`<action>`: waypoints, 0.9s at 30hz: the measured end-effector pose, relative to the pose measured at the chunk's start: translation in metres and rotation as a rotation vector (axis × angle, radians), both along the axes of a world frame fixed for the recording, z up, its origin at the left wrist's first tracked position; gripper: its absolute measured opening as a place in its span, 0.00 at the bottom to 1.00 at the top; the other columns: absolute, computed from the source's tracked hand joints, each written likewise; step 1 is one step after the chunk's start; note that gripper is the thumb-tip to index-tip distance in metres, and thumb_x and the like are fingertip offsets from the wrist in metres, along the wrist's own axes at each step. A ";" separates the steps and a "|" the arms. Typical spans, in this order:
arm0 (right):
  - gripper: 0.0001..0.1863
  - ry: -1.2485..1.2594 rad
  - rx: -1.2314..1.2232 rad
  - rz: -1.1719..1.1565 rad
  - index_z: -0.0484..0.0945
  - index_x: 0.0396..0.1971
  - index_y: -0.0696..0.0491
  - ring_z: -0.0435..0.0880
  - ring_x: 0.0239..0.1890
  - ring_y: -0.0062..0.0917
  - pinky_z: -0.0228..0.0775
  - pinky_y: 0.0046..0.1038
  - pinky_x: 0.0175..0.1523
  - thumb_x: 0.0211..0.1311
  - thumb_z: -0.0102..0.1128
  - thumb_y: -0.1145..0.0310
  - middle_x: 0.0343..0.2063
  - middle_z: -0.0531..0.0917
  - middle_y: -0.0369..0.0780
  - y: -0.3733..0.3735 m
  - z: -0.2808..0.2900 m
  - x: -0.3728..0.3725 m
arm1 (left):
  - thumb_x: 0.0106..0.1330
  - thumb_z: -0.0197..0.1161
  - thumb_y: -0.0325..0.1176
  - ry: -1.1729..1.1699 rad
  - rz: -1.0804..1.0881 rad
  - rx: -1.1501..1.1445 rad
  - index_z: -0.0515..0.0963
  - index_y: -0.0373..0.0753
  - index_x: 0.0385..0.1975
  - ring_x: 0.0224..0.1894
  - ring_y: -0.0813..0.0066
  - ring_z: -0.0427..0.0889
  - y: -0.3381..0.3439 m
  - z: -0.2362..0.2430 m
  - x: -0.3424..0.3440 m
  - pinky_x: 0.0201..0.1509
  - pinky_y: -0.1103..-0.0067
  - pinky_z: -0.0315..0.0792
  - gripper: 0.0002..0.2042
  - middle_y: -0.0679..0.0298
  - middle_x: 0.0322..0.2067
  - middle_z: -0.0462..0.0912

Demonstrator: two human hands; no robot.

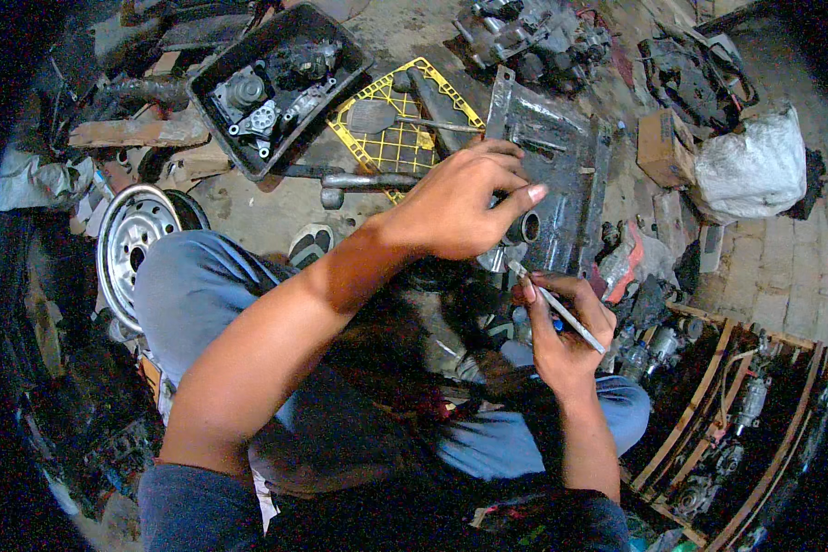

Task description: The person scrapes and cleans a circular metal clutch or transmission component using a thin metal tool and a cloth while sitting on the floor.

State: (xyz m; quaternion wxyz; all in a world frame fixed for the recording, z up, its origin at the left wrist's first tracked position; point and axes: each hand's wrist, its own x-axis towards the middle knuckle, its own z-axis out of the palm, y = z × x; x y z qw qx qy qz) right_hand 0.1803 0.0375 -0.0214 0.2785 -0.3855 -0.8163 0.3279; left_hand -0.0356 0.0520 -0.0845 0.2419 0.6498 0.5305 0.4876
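Far left, grey metal castings being held in a black tray | near right, rounded machine parts penned by a slatted wooden crate | centre, round-mouthed metal part beside left hand, fingers curled, hold can't be told | slim pale rod pinched tight by right hand

Smooth metallic-looking tool, shiny metal wheel, matt plastic tub.

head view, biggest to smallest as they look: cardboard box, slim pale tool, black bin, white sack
1. Black bin
2. White sack
3. Cardboard box
4. Slim pale tool in the right hand: long but very thin
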 end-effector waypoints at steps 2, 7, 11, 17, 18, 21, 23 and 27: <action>0.05 0.023 -0.008 -0.019 0.84 0.35 0.59 0.90 0.34 0.31 0.81 0.28 0.41 0.58 0.68 0.80 0.33 0.89 0.46 0.000 -0.004 -0.003 | 0.73 0.60 0.41 -0.004 -0.001 0.000 0.86 0.32 0.38 0.63 0.52 0.75 0.000 0.000 0.001 0.67 0.62 0.67 0.17 0.50 0.47 0.85; 0.04 0.035 0.058 0.032 0.83 0.33 0.60 0.90 0.31 0.32 0.81 0.29 0.38 0.58 0.67 0.80 0.32 0.89 0.46 0.004 -0.010 -0.003 | 0.73 0.60 0.41 0.025 0.016 -0.017 0.86 0.32 0.38 0.64 0.52 0.74 -0.001 0.004 -0.001 0.66 0.61 0.68 0.16 0.50 0.47 0.85; 0.03 -0.019 0.068 0.029 0.83 0.33 0.60 0.89 0.29 0.33 0.79 0.29 0.36 0.59 0.66 0.80 0.30 0.88 0.46 0.000 -0.002 0.000 | 0.73 0.59 0.41 0.030 0.010 -0.010 0.86 0.32 0.38 0.63 0.51 0.75 0.000 0.002 -0.001 0.66 0.61 0.68 0.17 0.50 0.47 0.85; 0.04 0.069 0.140 0.056 0.83 0.34 0.60 0.89 0.29 0.34 0.80 0.30 0.37 0.59 0.64 0.80 0.31 0.89 0.46 0.003 -0.009 -0.001 | 0.73 0.59 0.42 0.017 0.000 0.022 0.86 0.32 0.37 0.61 0.50 0.77 0.000 0.003 0.002 0.66 0.61 0.68 0.17 0.49 0.45 0.85; 0.04 0.082 0.180 0.102 0.84 0.34 0.60 0.89 0.30 0.34 0.80 0.30 0.37 0.59 0.64 0.80 0.31 0.89 0.46 0.003 -0.010 -0.004 | 0.73 0.59 0.42 0.019 -0.005 0.022 0.86 0.32 0.37 0.61 0.50 0.77 0.002 0.002 0.000 0.66 0.61 0.68 0.17 0.49 0.45 0.85; 0.06 0.012 0.086 0.072 0.83 0.36 0.61 0.90 0.31 0.36 0.80 0.31 0.38 0.59 0.63 0.81 0.31 0.88 0.47 -0.001 -0.010 0.000 | 0.73 0.59 0.42 0.027 -0.002 0.026 0.86 0.32 0.37 0.61 0.49 0.77 0.002 -0.001 0.000 0.65 0.61 0.69 0.17 0.49 0.44 0.85; 0.06 -0.015 0.061 0.069 0.83 0.36 0.61 0.89 0.31 0.36 0.80 0.31 0.37 0.59 0.63 0.81 0.31 0.88 0.47 0.000 -0.004 0.000 | 0.73 0.59 0.42 0.030 0.010 0.032 0.86 0.31 0.37 0.61 0.49 0.77 0.002 -0.001 0.001 0.65 0.61 0.69 0.18 0.48 0.44 0.85; 0.05 0.003 0.145 0.101 0.83 0.36 0.63 0.89 0.32 0.32 0.80 0.29 0.40 0.60 0.63 0.83 0.32 0.88 0.47 0.001 -0.001 0.001 | 0.73 0.59 0.42 0.023 0.026 0.030 0.86 0.31 0.37 0.60 0.48 0.77 -0.001 0.002 0.006 0.65 0.62 0.69 0.18 0.47 0.44 0.85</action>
